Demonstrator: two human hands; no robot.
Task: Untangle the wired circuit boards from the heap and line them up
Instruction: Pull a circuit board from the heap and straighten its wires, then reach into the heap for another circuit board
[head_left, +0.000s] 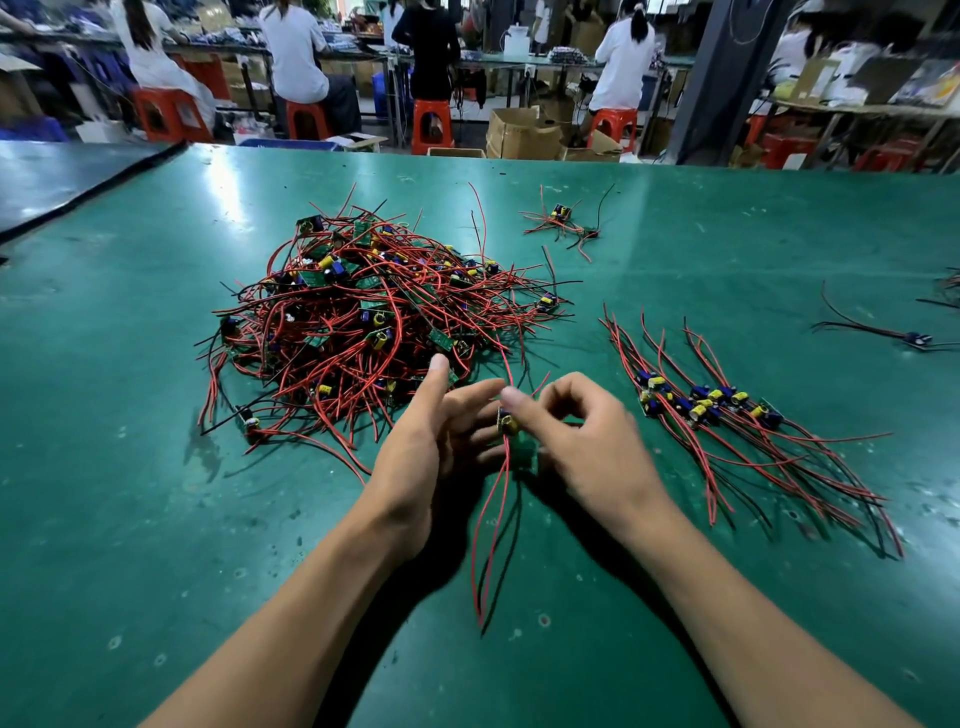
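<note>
Near the heap's front edge, w/ heap (363, 317) as landmark:

- Item 1: single wired board (508, 421), held just off the table between both hands, front-right of heap. Red leads run up past the fingertips and trail down toward the viewer; long axis approx. near-to-far. Some motion blur, so exact contact pts unclear.
- Right hand (582, 441): thumb + forefinger pressed together on the board/lead, other fingers curled. Nearer hand to the lined-up row.
- Left hand (431, 441): fingers spread, loose, thumb raised; fingertips touch or nearly touch the board, cannot tell which. Nearer hand to heap.
- Item 2: lined-up row (706, 405), right of heap and right of the held board. Boards side by side in a diagonal band, leads fanned both ways, roughly parallel. Judgement: next placement goes at the row's near-left end, leads kept along the same axis; right hand best placed for it.
- Item 3: heap itself, dense tangle of red/black leads, green boards, yellow + blue parts. Most of the job appears left.
- Item 4: small stray cluster (563, 223) behind-right of heap; another stray board (917, 339) far right.
- Surface: green table (156, 519), matte, scuffed, glare patches.
- Room: workshop behind heap; seated workers, red stools, cardboard boxes.
</note>
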